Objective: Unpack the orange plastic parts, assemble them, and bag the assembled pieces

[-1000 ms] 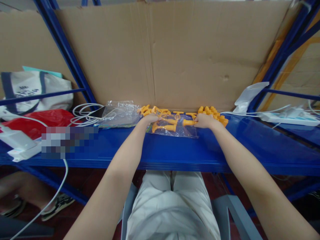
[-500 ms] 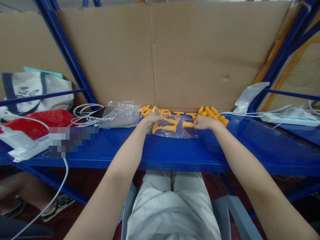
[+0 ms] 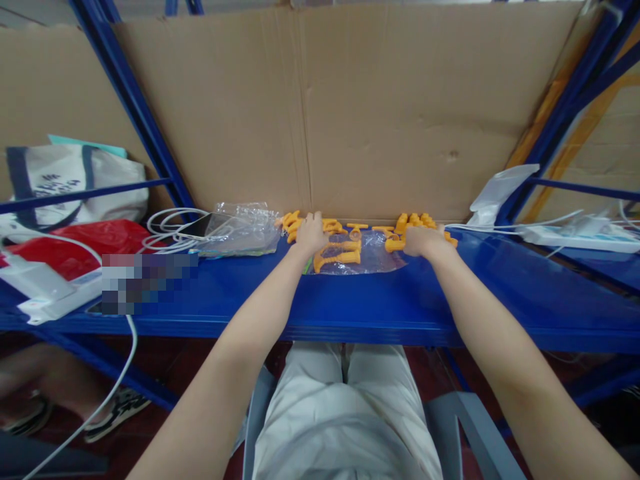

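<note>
My left hand (image 3: 311, 235) is over the left end of a clear plastic bag (image 3: 383, 261), its fingers stretched forward beside yellow plastic pieces (image 3: 291, 221). Toy-hammer-shaped yellow pieces (image 3: 341, 258) show at the bag, just right of this hand; whether they are inside or on top is unclear. My right hand (image 3: 421, 241) is closed around one end of a yellow handle-like piece (image 3: 395, 245) at the bag's right side. Behind that hand is a pile of yellow pieces (image 3: 415, 220). A yellow ring-shaped piece (image 3: 355, 234) sits between the hands, near the back.
Clear plastic packaging (image 3: 240, 230) and coiled white cables (image 3: 167, 230) are to the left on the blue shelf (image 3: 350, 307). A red bag (image 3: 90, 247) and a power strip (image 3: 60, 297) are farther left. Cardboard (image 3: 380, 113) walls the back; another power strip (image 3: 585, 237) is at right.
My right hand has moved right with the yellow handle-like piece. My left hand has shifted slightly right and forward. The clear bag and its hammer-shaped pieces have slid a little to the right.
</note>
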Available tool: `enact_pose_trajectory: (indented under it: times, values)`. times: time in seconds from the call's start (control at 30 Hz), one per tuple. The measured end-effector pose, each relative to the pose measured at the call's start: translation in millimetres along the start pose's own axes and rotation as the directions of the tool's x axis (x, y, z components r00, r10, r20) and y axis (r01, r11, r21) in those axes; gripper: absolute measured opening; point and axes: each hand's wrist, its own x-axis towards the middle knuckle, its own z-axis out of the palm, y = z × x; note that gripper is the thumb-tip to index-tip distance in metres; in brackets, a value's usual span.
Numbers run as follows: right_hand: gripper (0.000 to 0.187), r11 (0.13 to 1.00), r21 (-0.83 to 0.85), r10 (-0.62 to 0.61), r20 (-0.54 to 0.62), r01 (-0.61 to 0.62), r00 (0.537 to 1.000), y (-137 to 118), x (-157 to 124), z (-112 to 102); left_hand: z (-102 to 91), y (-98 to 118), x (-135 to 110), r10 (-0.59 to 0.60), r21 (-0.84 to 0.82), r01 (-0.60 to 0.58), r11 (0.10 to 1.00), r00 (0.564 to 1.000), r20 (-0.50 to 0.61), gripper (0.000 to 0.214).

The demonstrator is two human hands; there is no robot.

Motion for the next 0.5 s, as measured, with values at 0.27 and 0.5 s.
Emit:
enact_pose_trajectory:
  times: [0.27, 0.5]
  values:
    - [0.074, 1.000, 0.015, 0.010, 0.086, -0.012, 0.996, -4, -4, -6, 23.4, 27, -6, 0.218, -0.154, -0.199, 0.968, 0.969, 0.120, 0.043]
    - [0.069, 0.998, 0.054, 0.036, 0.055, -0.039, 0.998, -7, -8, -8, 48.5, 25, -4, -0.015, -0.181, 0.056, 0.982, 0.975, 0.220, 0.054]
